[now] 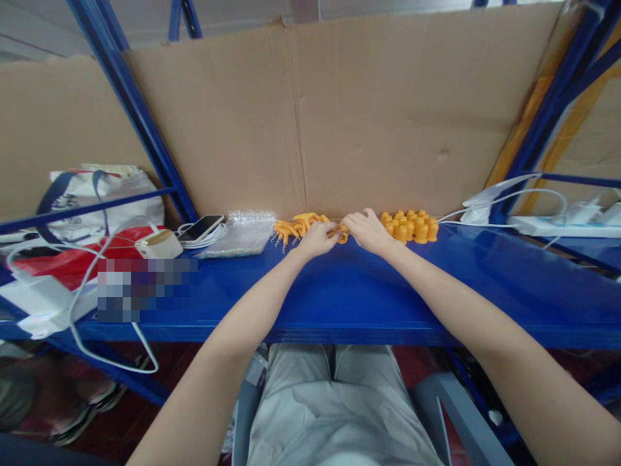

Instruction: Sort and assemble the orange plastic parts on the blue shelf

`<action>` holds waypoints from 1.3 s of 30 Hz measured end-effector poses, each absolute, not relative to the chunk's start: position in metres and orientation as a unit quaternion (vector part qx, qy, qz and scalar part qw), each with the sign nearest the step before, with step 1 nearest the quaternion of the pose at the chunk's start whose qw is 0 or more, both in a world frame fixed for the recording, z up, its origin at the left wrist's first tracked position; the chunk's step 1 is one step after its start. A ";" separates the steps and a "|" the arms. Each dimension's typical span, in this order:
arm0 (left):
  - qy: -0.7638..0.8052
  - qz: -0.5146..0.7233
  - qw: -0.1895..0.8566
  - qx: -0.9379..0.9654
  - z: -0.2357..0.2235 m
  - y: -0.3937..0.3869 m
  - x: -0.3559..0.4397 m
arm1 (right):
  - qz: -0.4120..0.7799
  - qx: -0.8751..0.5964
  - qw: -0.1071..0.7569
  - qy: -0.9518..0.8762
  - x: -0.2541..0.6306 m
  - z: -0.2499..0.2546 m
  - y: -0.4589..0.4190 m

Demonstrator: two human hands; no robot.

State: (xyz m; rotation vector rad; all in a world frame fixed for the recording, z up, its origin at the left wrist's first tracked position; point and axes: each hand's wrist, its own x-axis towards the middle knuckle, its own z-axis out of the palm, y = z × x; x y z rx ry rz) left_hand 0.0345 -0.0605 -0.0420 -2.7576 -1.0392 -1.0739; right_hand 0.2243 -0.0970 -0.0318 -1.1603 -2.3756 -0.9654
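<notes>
My left hand (317,238) and my right hand (369,232) meet at the back of a blue shelf (339,291), fingers pinched together on a small orange plastic part (341,232) held between them. Left of my hands lies a loose heap of orange hook-like parts (294,226). To the right of my right hand stands a tight cluster of several upright orange cap-shaped pieces (412,225). My forearms reach in from below across the shelf's front edge.
A cardboard sheet (339,110) lines the back. To the left lie a clear plastic bag (242,234), a phone (200,228) on white cable, a round white case (159,244) and a shopping bag (97,200). A white power strip (557,225) with cables sits right. Blue uprights flank both sides.
</notes>
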 end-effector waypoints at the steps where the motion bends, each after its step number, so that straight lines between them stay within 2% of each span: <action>1: -0.331 -0.344 -0.001 -0.879 -0.042 -0.060 0.034 | -0.335 -0.409 0.163 -0.833 0.225 -0.032 -0.097; 11: -0.314 -0.293 0.068 -0.901 -0.040 -0.065 0.030 | -0.320 -0.402 0.136 -0.847 0.228 -0.034 -0.095; 18: -0.326 -0.292 0.056 -0.897 -0.039 -0.067 0.034 | -0.334 -0.410 0.133 -0.838 0.223 -0.030 -0.101; 20: -0.334 -0.314 0.012 -0.889 -0.039 -0.065 0.035 | -0.345 -0.412 0.135 -0.833 0.223 -0.029 -0.101; 25: -0.329 -0.356 -0.214 -0.848 -0.039 -0.057 0.036 | -0.375 -0.407 0.157 -0.818 0.225 -0.029 -0.098; 28: -0.325 -0.357 -0.306 -0.821 -0.038 -0.055 0.034 | -0.388 -0.401 0.170 -0.812 0.225 -0.029 -0.097; 39: -0.332 -0.362 -0.412 -0.767 -0.035 -0.055 0.025 | -0.390 -0.392 0.166 -0.816 0.224 -0.031 -0.095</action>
